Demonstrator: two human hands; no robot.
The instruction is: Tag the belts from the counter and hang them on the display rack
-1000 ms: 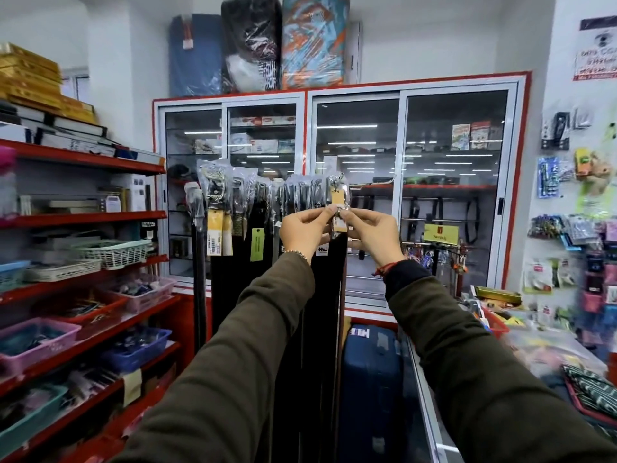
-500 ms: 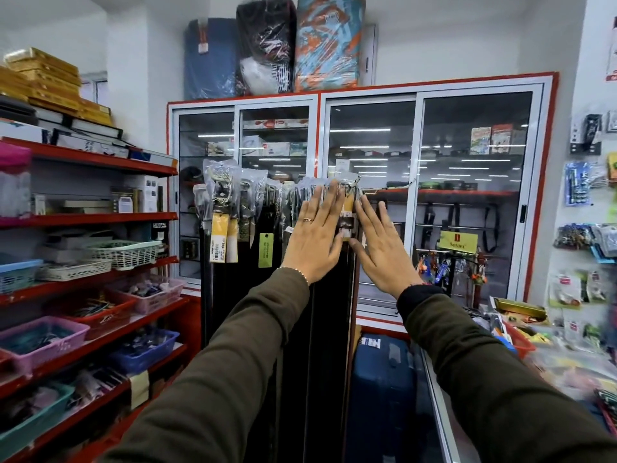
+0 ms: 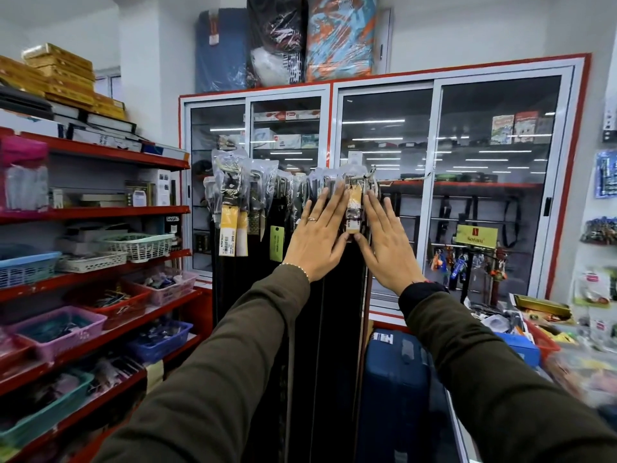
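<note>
Several dark belts [image 3: 334, 329] hang in a row from a display rack [image 3: 370, 173], their buckles wrapped in clear plastic. The rightmost belt carries a yellow tag [image 3: 354, 212] just below its buckle. My left hand [image 3: 317, 242] lies flat on the belts to the left of that tag, fingers straight and pointing up. My right hand [image 3: 384, 245] lies flat to the tag's right, thumb near the tag's lower end. Neither hand grips anything. Other belts further left carry yellow tags [image 3: 230, 233] and a green tag [image 3: 276, 243].
Red shelves [image 3: 96, 213] with baskets and boxes stand at the left. A glass-door cabinet [image 3: 434, 182] is behind the belts. A blue suitcase [image 3: 397, 389] stands below right of the belts. A cluttered counter [image 3: 541, 332] lies at the right.
A second ago both hands pinched the tag at the belt's buckle. They let go and opened flat against the hanging belts, on either side of the tag.
</note>
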